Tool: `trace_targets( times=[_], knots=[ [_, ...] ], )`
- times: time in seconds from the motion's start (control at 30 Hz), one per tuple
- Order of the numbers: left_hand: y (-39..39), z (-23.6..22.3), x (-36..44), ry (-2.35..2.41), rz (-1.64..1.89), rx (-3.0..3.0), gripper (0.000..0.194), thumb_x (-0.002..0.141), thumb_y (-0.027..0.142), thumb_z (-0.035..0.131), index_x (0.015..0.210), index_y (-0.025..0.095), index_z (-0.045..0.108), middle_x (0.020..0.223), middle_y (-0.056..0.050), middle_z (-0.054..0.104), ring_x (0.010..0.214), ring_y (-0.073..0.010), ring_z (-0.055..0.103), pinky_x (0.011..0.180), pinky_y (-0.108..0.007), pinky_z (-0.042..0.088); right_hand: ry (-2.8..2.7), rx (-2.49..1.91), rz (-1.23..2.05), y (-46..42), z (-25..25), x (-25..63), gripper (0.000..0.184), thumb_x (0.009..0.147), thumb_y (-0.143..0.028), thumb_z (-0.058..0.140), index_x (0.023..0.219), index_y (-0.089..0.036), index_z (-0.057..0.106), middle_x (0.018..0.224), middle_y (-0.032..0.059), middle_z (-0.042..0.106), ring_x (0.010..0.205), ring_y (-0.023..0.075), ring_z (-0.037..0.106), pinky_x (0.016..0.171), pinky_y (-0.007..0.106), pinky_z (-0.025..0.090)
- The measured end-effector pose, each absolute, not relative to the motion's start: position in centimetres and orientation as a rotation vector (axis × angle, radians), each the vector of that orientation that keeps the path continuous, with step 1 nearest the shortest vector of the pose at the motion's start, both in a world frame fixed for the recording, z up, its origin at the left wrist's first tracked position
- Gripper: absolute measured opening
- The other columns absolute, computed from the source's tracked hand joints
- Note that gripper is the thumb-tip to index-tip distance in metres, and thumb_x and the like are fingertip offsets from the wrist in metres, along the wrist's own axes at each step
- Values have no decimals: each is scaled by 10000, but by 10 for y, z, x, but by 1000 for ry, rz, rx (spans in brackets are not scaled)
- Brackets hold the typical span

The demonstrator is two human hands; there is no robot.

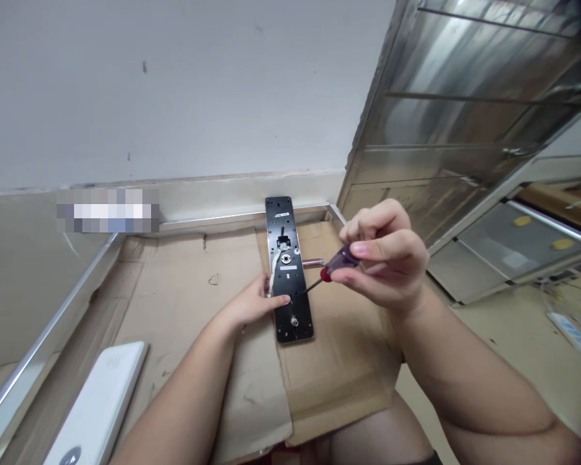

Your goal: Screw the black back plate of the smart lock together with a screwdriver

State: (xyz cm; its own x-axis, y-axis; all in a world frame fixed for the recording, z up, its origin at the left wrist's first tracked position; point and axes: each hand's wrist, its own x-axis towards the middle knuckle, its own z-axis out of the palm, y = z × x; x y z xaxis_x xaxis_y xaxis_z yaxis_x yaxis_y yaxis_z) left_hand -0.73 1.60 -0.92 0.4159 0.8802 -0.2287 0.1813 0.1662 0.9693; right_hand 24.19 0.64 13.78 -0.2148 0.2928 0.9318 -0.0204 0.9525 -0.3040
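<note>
A long black door lock panel [286, 284] lies back side up on the cardboard, with a metal handle [312, 263] sticking out to its right. A pale cable [274, 271] runs along its left edge. My left hand [261, 298] grips that edge, the thumb pressed on the face and the other fingers partly hidden beside it. In my right hand [387, 255] is a screwdriver [341, 259] with a dark purple handle and red collar. It tilts down to the left, its tip at the panel's right edge near my left thumb; whether it touches a screw I cannot tell.
Flattened cardboard [188, 278] covers the metal-framed table [213, 219], which stands against a white wall [174, 84]. A white oblong device [101, 400] lies at the front left. To the right are a metal door [445, 84], a grey cart [503, 252] and a power strip [572, 334] on the floor.
</note>
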Motion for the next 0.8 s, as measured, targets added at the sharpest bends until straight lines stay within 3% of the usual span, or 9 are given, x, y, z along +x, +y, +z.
trace_targets(
  times=[0.1, 0.17, 0.3, 0.37, 0.47, 0.53, 0.67, 0.73, 0.8],
  knots=[
    [17, -9, -7, 1050, 668, 1354, 722, 742, 429, 832, 1291, 143, 461, 1350, -188, 615, 1234, -327, 605, 1061, -482, 463, -1829, -186, 430, 3, 140, 242, 328, 772, -152, 761, 1074, -262, 697, 1143, 84, 666, 990, 250, 694, 758, 423, 639],
    [17, -9, -7, 1030, 669, 1346, 729, 744, 425, 833, 1298, 142, 453, 1357, -192, 610, 1238, -326, 603, 1067, -483, 457, -1858, -190, 480, 2, 141, 242, 333, 805, -106, 710, 1110, -238, 687, 1121, 102, 703, 987, 260, 713, 748, 424, 646],
    [16, -10, -8, 1033, 661, 1338, 732, 752, 417, 827, 1314, 139, 449, 1364, -195, 606, 1228, -319, 610, 1059, -479, 465, -1785, -247, 316, 3, 139, 244, 461, 614, -51, 870, 1000, -253, 721, 857, 28, 662, 776, 199, 683, 644, 354, 627],
    [15, -9, -8, 1038, 659, 1357, 714, 759, 417, 820, 1305, 138, 456, 1361, -191, 610, 1227, -320, 609, 1062, -485, 461, -1762, -265, 290, 3, 140, 245, 459, 572, -108, 913, 958, -272, 728, 928, 32, 643, 837, 208, 675, 690, 374, 632],
    [15, -7, -7, 1023, 666, 1378, 690, 764, 407, 813, 1293, 141, 459, 1354, -179, 618, 1242, -321, 600, 1075, -485, 453, -1825, -246, 470, 0, 144, 244, 322, 739, -165, 808, 1033, -266, 721, 1184, 85, 659, 1041, 260, 688, 801, 435, 642],
    [15, -6, -7, 1018, 672, 1381, 684, 765, 404, 813, 1292, 148, 461, 1360, -172, 617, 1251, -318, 595, 1080, -478, 452, -1853, -208, 594, -1, 144, 243, 343, 793, -83, 729, 1096, -241, 707, 1162, 103, 695, 1026, 262, 713, 772, 426, 652],
    [15, -6, -7, 1035, 676, 1352, 717, 745, 416, 831, 1297, 148, 459, 1357, -177, 615, 1242, -323, 601, 1066, -471, 467, -1743, -227, 521, 5, 139, 241, 454, 597, -10, 870, 968, -229, 726, 850, 24, 675, 764, 192, 700, 632, 340, 633],
    [15, -6, -7, 1039, 670, 1345, 715, 739, 416, 835, 1289, 146, 466, 1348, -178, 622, 1246, -329, 600, 1070, -474, 465, -1711, -220, 460, 7, 138, 242, 498, 508, -48, 929, 916, -247, 724, 844, 7, 642, 746, 177, 672, 632, 335, 625],
    [15, -5, -7, 1034, 675, 1353, 695, 742, 408, 831, 1282, 153, 475, 1347, -170, 627, 1260, -331, 590, 1087, -477, 451, -1748, -197, 479, 7, 139, 244, 444, 558, -108, 922, 926, -256, 724, 968, 34, 671, 832, 200, 690, 707, 378, 640]
  ],
)
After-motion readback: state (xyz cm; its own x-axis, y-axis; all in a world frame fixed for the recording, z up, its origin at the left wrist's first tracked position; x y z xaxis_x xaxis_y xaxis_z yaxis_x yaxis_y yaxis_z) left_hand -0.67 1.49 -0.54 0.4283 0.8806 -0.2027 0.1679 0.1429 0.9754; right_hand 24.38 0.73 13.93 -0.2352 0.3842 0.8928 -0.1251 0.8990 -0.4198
